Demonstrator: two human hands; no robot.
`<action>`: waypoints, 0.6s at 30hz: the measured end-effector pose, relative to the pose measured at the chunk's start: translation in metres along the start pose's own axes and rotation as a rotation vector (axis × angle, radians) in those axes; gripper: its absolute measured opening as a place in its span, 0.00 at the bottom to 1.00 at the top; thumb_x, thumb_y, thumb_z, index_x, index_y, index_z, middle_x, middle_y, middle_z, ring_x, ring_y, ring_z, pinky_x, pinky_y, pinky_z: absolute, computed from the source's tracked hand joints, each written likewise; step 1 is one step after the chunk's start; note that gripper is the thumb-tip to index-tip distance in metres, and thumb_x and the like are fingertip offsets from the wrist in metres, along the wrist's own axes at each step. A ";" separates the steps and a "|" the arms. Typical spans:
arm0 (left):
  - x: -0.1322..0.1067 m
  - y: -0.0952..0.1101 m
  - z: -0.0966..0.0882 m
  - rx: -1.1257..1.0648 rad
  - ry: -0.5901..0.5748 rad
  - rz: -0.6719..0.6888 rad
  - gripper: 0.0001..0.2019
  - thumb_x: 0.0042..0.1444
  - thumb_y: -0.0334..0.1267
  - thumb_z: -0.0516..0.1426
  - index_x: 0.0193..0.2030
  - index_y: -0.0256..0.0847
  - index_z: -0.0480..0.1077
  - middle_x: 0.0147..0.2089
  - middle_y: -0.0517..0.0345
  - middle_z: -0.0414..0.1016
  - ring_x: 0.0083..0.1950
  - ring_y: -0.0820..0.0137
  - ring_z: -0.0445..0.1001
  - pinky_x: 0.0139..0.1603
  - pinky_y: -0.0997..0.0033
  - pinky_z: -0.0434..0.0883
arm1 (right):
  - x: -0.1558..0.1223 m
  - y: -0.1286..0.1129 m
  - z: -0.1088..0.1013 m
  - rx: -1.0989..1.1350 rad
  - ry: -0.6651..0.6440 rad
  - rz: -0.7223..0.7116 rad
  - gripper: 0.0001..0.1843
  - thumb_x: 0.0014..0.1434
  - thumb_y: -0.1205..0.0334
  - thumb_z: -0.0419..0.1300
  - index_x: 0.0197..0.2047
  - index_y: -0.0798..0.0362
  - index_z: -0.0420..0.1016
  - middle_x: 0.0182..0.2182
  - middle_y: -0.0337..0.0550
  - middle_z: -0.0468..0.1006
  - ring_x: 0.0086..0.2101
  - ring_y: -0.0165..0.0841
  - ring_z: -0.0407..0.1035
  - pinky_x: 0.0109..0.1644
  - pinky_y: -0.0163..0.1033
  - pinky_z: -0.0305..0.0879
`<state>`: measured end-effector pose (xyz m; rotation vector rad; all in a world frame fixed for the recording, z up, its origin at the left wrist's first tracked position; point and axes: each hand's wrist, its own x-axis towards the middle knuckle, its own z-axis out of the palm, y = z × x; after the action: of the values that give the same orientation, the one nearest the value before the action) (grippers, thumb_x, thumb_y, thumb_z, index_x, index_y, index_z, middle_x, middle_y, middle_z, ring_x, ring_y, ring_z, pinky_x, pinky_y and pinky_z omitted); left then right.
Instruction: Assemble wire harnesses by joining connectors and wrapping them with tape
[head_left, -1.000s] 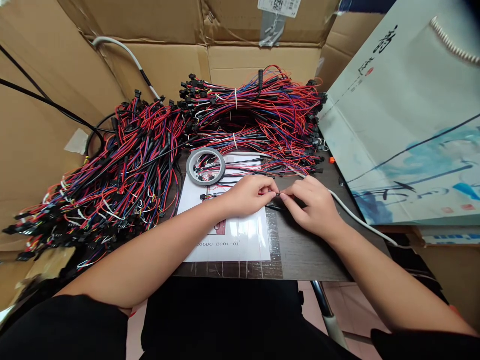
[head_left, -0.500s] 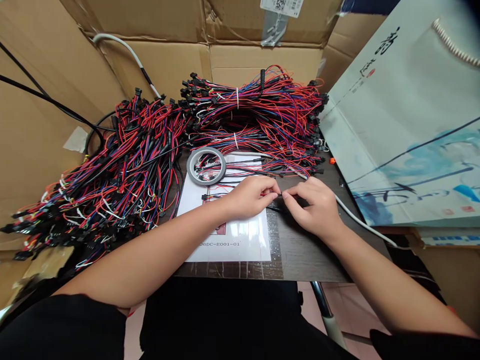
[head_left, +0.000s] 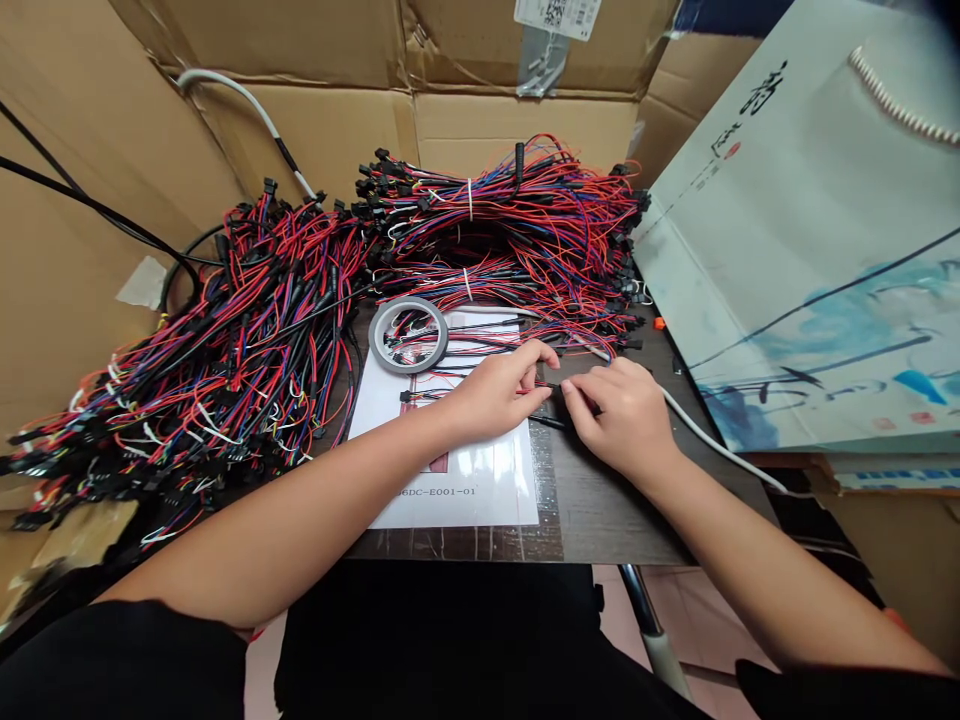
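My left hand (head_left: 495, 390) and my right hand (head_left: 619, 415) meet over the small dark table (head_left: 600, 510), fingertips almost touching. Both pinch a thin wire harness (head_left: 551, 390) with red leads and a black connector between them. The left index finger is stretched out while its other fingers curl onto the wire. Under the hands lies a white printed sheet (head_left: 480, 480) taped to the table. A roll of grey tape (head_left: 410, 335) rests just beyond the left hand.
A big heap of red, blue and black wire harnesses (head_left: 225, 350) fills the left; a tied bundle (head_left: 517, 230) lies behind. Cardboard boxes (head_left: 337, 110) wall the back and left. A pale printed paper bag (head_left: 810, 250) stands right. A white cable (head_left: 712, 445) crosses the table's right edge.
The left index finger has lifted and stretched out. Both hands stay together on the wire, shifted slightly left and toward me with the view.
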<state>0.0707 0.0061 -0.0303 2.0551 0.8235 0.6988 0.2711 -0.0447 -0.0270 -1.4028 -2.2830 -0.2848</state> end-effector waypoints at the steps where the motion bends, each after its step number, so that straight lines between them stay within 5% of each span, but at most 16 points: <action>1: 0.000 0.000 0.000 0.008 -0.001 0.014 0.13 0.60 0.35 0.56 0.52 0.42 0.65 0.27 0.69 0.61 0.28 0.77 0.62 0.32 0.77 0.58 | 0.000 0.000 0.000 -0.008 -0.005 -0.003 0.15 0.66 0.61 0.55 0.29 0.55 0.75 0.23 0.42 0.71 0.28 0.33 0.56 0.38 0.42 0.54; 18: 0.001 -0.001 -0.001 0.066 0.031 0.137 0.11 0.62 0.31 0.54 0.48 0.42 0.75 0.37 0.60 0.78 0.36 0.75 0.72 0.40 0.75 0.66 | -0.002 0.008 0.005 -0.016 -0.030 -0.043 0.15 0.69 0.60 0.53 0.34 0.55 0.77 0.24 0.43 0.73 0.28 0.35 0.57 0.36 0.41 0.53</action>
<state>0.0697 0.0079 -0.0304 2.1802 0.7375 0.7898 0.2778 -0.0401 -0.0328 -1.3755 -2.3428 -0.2976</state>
